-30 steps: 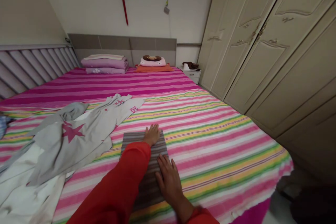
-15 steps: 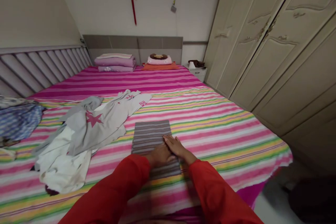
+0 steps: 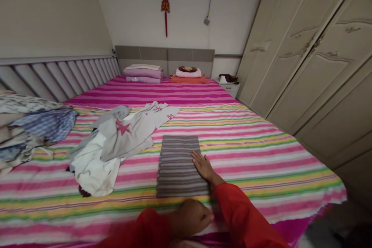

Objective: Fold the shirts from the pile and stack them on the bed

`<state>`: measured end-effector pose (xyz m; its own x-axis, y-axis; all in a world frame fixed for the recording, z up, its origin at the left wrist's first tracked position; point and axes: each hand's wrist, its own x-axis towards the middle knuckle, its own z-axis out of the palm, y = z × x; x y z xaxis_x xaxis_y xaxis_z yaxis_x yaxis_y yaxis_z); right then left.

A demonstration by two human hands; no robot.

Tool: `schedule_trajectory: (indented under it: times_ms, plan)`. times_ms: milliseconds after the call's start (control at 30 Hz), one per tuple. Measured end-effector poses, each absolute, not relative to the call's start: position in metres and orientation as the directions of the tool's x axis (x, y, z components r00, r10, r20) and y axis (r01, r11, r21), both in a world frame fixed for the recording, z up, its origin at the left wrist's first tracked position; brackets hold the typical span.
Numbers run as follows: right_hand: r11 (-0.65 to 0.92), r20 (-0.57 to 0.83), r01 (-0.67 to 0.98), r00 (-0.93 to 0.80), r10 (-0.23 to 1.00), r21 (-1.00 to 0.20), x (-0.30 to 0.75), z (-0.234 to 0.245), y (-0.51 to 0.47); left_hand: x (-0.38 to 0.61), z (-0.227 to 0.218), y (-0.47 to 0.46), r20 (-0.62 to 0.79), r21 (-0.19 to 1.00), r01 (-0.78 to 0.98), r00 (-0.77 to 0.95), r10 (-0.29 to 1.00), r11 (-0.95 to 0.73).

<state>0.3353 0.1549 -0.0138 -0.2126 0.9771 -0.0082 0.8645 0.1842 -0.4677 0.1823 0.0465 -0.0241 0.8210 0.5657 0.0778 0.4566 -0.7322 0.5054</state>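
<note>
A grey-and-brown striped cloth (image 3: 177, 168), folded into a neat rectangle, lies flat on the bed in front of me. My right hand (image 3: 203, 166) rests palm down along its right side, fingers stretched out and holding nothing. Just below the cloth's near edge is my left hand (image 3: 193, 217), off the cloth and somewhat blurred. Its fingers curl inward like a fist, and no object shows in them. To the left of the cloth a rumpled pile of grey and white shirts (image 3: 128, 135) is spread, one bearing a dark pink star.
More crumpled clothes (image 3: 55, 122), some blue checked, lie at the far left by the bed rail (image 3: 58, 77). Folded purple bedding (image 3: 143, 73) and a pink pillow (image 3: 188, 73) sit at the headboard (image 3: 192, 57). A wardrobe (image 3: 290, 54) stands along the right.
My left hand has come off the striped cloth and moved back toward me, its fingers now curled. My right hand stays on the cloth. The view has shifted left and slightly up.
</note>
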Motion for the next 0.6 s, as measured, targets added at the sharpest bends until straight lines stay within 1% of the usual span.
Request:
schedule_trajectory:
  times_ms: [33,67,100,167,233,300,367,467,600]
  plan:
    - [0.185,-0.002,0.867,-0.210,0.978,-0.462,0.335,-0.015,0.155,0.187,-0.020,0.048,0.114,0.558,0.488,0.756,0.645,-0.671]
    - [0.189,0.008,0.869,-0.209,0.978,-0.457,0.335,-0.016,0.154,0.191,-0.015,0.053,0.169,0.580,0.528,0.667,0.726,-0.620]
    - [0.196,0.021,0.870,-0.210,0.978,-0.452,0.335,-0.016,0.153,0.194,-0.010,0.061,0.233,0.567,0.575,0.574,0.785,-0.589]
    - [0.215,0.065,0.873,-0.208,0.976,-0.438,0.333,-0.018,0.150,0.197,-0.005,0.081,0.297,0.518,0.682,0.423,0.856,-0.516]
    - [0.223,0.123,0.881,-0.188,0.974,-0.416,0.332,-0.019,0.147,0.192,-0.009,0.098,0.309,0.423,0.769,0.375,0.874,-0.480]
    - [0.221,0.179,0.892,-0.162,0.971,-0.395,0.330,-0.020,0.145,0.182,-0.019,0.107,0.332,0.332,0.811,0.377,0.865,-0.481]
    - [0.222,0.202,0.894,-0.153,0.967,-0.389,0.329,-0.020,0.143,0.167,-0.030,0.108,0.377,0.278,0.843,0.345,0.859,-0.460]
    - [0.230,0.191,0.882,-0.163,0.968,-0.411,0.329,-0.018,0.142,0.141,-0.039,0.103,0.416,0.251,0.900,0.233,0.879,-0.358]
    - [0.224,0.173,0.878,-0.164,0.971,-0.422,0.329,-0.015,0.142,0.102,-0.041,0.099,0.415,0.247,0.942,0.111,0.903,-0.229]
